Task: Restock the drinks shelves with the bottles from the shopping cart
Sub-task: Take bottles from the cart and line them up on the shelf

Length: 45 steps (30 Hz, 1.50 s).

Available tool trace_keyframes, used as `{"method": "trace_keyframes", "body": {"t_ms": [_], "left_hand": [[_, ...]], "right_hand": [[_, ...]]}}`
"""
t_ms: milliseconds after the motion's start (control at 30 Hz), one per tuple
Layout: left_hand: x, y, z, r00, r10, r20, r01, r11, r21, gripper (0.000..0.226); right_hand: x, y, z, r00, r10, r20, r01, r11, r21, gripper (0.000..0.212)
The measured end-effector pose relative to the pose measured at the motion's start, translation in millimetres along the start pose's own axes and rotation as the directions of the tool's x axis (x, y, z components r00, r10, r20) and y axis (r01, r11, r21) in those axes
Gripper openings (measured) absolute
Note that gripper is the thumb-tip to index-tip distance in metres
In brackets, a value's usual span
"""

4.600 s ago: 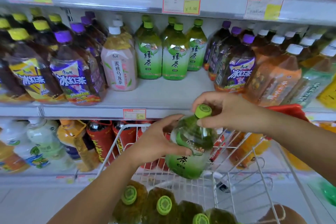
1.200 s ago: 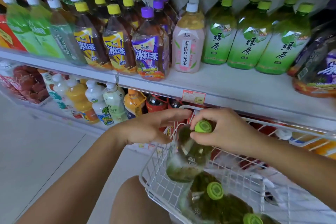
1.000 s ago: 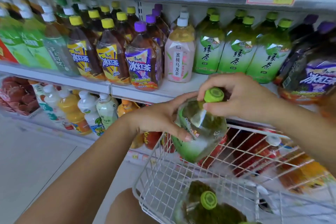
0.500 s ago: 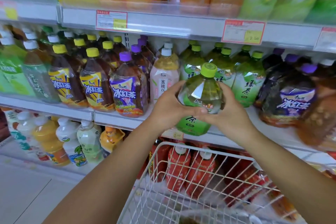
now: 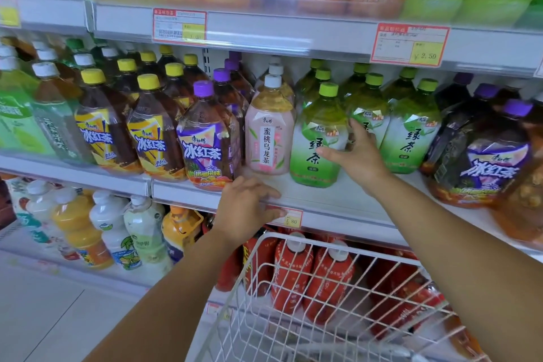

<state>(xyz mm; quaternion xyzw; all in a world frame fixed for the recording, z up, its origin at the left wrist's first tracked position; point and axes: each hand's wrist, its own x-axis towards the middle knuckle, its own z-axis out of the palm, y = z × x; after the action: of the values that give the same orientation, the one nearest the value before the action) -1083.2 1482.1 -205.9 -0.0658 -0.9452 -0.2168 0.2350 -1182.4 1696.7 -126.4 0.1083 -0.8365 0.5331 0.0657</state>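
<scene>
The green tea bottle (image 5: pixel 318 138), held in both hands over the shelf (image 5: pixel 338 203) edge half a second ago, now stands upright at the front of the green tea row, just beside the peach oolong bottle (image 5: pixel 269 138). The right hand (image 5: pixel 360 156) has released its grip, its spread thumb touching the label. The left hand (image 5: pixel 245 209) rests empty on the shelf's front edge. This bottle looks placed, and the shopping cart (image 5: pixel 382 254) likely comes next.
</scene>
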Motion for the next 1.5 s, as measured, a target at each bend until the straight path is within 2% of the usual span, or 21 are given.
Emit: {"method": "trace_keyframes", "body": {"t_ms": [100,367,500,567,633,700,767,833,867,933,967,1000,1033,1067,1133,1200,1333,1400,1500], "left_hand": [[-0.8,-0.6,8.2,0.997,0.004,-0.081,-0.003,1.0,0.008,0.027],[-0.1,-3.5,12.0,0.995,0.015,-0.101,-0.018,1.0,-0.025,0.022],[-0.4,-0.9,9.1,0.998,-0.008,-0.058,0.004,0.998,-0.06,0.022],[0.0,2.8,5.4,0.999,-0.031,-0.023,0.03,0.998,-0.046,0.023],[-0.3,5.7,0.0,0.999,-0.05,0.014,0.051,0.998,-0.025,0.029],[-8.4,9.7,-5.3,0.999,-0.038,0.027,0.039,0.998,-0.05,0.047],[-22.8,19.8,-13.2,1.0,-0.017,0.013,0.018,0.994,-0.106,0.055],[-41.5,33.9,-20.8,1.0,0.014,0.025,-0.01,0.986,-0.164,0.048],[-50.5,41.3,-23.6,0.998,0.044,0.034,-0.036,0.979,-0.203,0.042],[-68.5,54.8,-26.1,0.992,0.106,0.071,-0.08,0.952,-0.295,0.029],[-76.6,59.8,-25.6,0.986,0.127,0.105,-0.085,0.938,-0.336,0.025],[-84.1,62.9,-23.2,0.979,0.137,0.148,-0.075,0.928,-0.366,0.023],[-91.2,64.7,-20.0,0.97,0.136,0.2,-0.05,0.922,-0.384,0.022],[-97.0,64.6,-15.9,0.957,0.137,0.255,-0.029,0.922,-0.386,0.022],[-104.4,63.0,-8.6,0.92,0.155,0.36,-0.035,0.947,-0.321,0.024],[-108.3,62.0,-5.4,0.885,0.153,0.439,-0.031,0.962,-0.272,0.026],[-110.8,68.3,-12.3,0.797,0.081,0.598,0.127,0.946,-0.297,0.034],[-111.2,70.8,-14.5,0.701,0.069,0.71,0.187,0.943,-0.275,0.048],[-111.6,73.2,-18.1,0.489,0.123,0.863,0.267,0.921,-0.283,0.082]], "right_hand": [[7.5,14.8,9.1,0.999,-0.01,-0.044,0.012,1.0,0.028,0.11],[-1.5,30.5,30.1,0.982,-0.068,-0.175,0.062,0.997,-0.037,0.083],[0.0,25.5,24.0,0.993,-0.025,-0.116,0.019,0.998,-0.055,0.086],[-7.2,17.9,17.7,0.997,-0.001,-0.078,-0.008,0.992,-0.124,0.089],[-31.0,7.2,9.6,0.991,-0.063,-0.121,0.036,0.976,-0.214,0.08],[-67.6,-2.7,-0.7,0.965,-0.23,-0.125,0.189,0.943,-0.275,0.058],[-107.3,-7.4,-9.8,0.957,-0.279,0.084,0.291,0.905,-0.31,0.04],[-146.6,-5.8,-15.9,0.895,-0.172,0.412,0.341,0.858,-0.384,0.029],[-163.5,-5.4,-18.2,0.824,-0.096,0.559,0.384,0.819,-0.426,0.028],[-192.0,-8.0,-20.2,0.625,0.062,0.778,0.486,0.749,-0.45,0.038],[-203.5,-8.8,-19.8,0.534,0.137,0.834,0.529,0.716,-0.457,0.046],[-214.4,-8.2,-18.9,0.477,0.181,0.86,0.574,0.677,-0.461,0.056],[-225.0,-5.8,-16.2,0.455,0.193,0.869,0.619,0.634,-0.465,0.064],[-235.3,-3.7,-12.9,0.457,0.18,0.871,0.652,0.598,-0.466,0.069],[-252.5,3.6,-3.9,0.488,0.136,0.862,0.663,0.585,-0.467,0.066],[-259.5,11.7,1.1,0.55,0.076,0.831,0.622,0.627,-0.469,0.049],[-249.1,19.8,-7.4,0.636,0.073,0.768,0.451,0.773,-0.447,0.024],[-237.3,19.0,-14.3,0.655,0.097,0.75,0.338,0.849,-0.405,0.019],[-215.2,8.4,-26.1,0.664,0.071,0.744,0.296,0.889,-0.349,0.02]]}}
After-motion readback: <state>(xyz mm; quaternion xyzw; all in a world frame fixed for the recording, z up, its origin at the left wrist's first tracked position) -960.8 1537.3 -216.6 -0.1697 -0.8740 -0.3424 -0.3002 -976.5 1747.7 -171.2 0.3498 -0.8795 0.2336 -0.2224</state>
